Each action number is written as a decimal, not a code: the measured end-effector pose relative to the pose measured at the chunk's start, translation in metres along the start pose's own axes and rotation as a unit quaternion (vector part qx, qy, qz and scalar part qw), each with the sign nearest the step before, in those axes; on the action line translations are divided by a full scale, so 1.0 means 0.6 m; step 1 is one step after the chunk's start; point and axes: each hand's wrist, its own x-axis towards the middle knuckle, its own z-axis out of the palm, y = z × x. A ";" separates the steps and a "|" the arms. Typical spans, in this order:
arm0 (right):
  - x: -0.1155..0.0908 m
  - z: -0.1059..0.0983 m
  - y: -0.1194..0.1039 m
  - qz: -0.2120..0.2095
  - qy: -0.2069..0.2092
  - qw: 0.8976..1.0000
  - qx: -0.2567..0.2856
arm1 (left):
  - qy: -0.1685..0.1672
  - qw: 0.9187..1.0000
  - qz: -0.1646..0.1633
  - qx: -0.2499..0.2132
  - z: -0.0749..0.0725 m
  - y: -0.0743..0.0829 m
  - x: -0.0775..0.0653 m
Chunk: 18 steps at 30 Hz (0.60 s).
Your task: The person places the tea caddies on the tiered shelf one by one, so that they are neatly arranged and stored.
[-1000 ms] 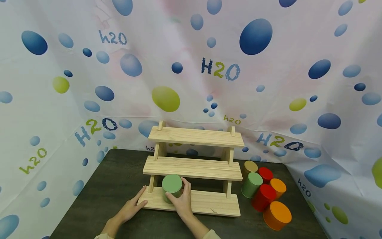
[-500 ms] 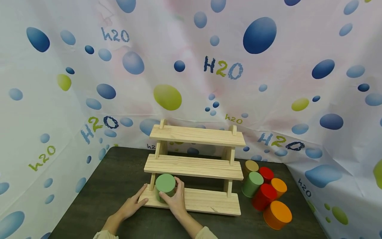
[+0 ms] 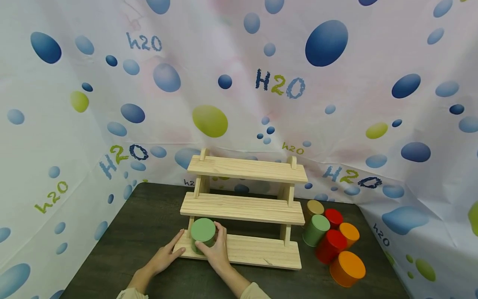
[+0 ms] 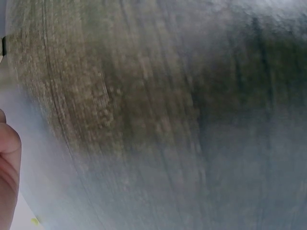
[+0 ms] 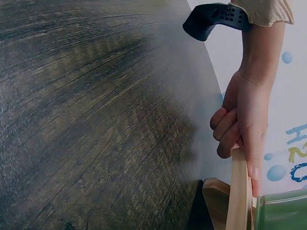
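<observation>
A three-tier wooden shelf stands on the dark table. My right hand grips a green can upright at the left part of the lowest board, thumb in front and fingers on its right side. My left hand holds the left end of that board. In the right wrist view, the left hand has fingers curled at the board's end, and the green can shows close by. Only part of a hand appears at the edge of the left wrist view.
Right of the shelf stand several cans: a gold one, a green one, red ones and orange ones. A printed curtain hangs behind the dark table.
The right hand has moved the green can leftward along the lowest board, near its left support. The left hand has kept its place on the board's end.
</observation>
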 end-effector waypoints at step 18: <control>-0.007 -0.002 0.004 -0.009 -0.024 0.999 -0.026 | -0.004 1.000 -0.007 -0.006 0.001 0.000 -0.001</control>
